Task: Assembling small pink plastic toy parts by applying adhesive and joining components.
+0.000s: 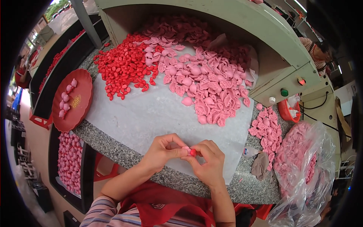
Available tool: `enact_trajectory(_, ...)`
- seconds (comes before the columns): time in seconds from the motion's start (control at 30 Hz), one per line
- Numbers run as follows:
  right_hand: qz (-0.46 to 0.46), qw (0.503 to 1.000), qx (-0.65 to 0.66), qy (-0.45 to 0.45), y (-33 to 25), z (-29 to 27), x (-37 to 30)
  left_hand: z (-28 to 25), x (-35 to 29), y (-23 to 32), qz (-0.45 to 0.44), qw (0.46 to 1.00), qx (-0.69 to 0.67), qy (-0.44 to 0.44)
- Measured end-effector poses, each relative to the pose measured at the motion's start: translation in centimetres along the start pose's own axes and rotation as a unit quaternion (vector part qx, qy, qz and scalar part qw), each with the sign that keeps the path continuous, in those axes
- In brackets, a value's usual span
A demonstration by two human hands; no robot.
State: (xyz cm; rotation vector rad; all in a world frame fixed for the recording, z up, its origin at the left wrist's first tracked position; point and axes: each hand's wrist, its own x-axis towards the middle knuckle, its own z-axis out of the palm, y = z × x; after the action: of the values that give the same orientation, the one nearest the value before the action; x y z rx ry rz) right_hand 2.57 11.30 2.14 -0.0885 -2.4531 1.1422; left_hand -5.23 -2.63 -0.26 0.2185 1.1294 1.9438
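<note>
Over the front of the white sheet, both my hands meet at the fingertips. My left hand pinches a small pink rubbery piece between thumb and fingers. A small red piece touches it, pinched in my right hand. The fingers partly hide both pieces, and I cannot tell whether they are joined. Farther off on the sheet lies a heap of small glossy red pieces. To its right spreads a larger heap of pink pieces, some round, some hollow with ragged edges.
At left, a red scalloped plate holds several pink pieces in a row. Below it stands a black tray of pink-and-red pieces. On the right are a clear bag of pink pieces, a grey cloth, a small bottle and a red basket.
</note>
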Motion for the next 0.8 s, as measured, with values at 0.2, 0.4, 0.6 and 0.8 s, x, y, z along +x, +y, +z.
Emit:
enact_trajectory(0.2,-0.032,0.997,-0.061,0.029,0.3,0.8,-0.8,0.3,0.4,-0.7,0.040,0.995,0.082,0.028)
enact_trajectory(0.4,0.076,0.953,-0.291,0.048,2.1,0.5,-0.5,5.5,-4.2,8.1,0.508,0.771,0.377,0.076)
enact_trajectory(0.6,0.038,0.976,-0.216,-0.003,-1.4,1.6,3.1,9.8,-7.8,10.2,0.744,0.613,-0.222,-0.150)
enact_trajectory(0.8,-0.094,0.985,-0.145,-0.018,-1.5,11.7,13.9,13.8,-8.7,11.5,0.825,0.321,-0.463,-0.052)
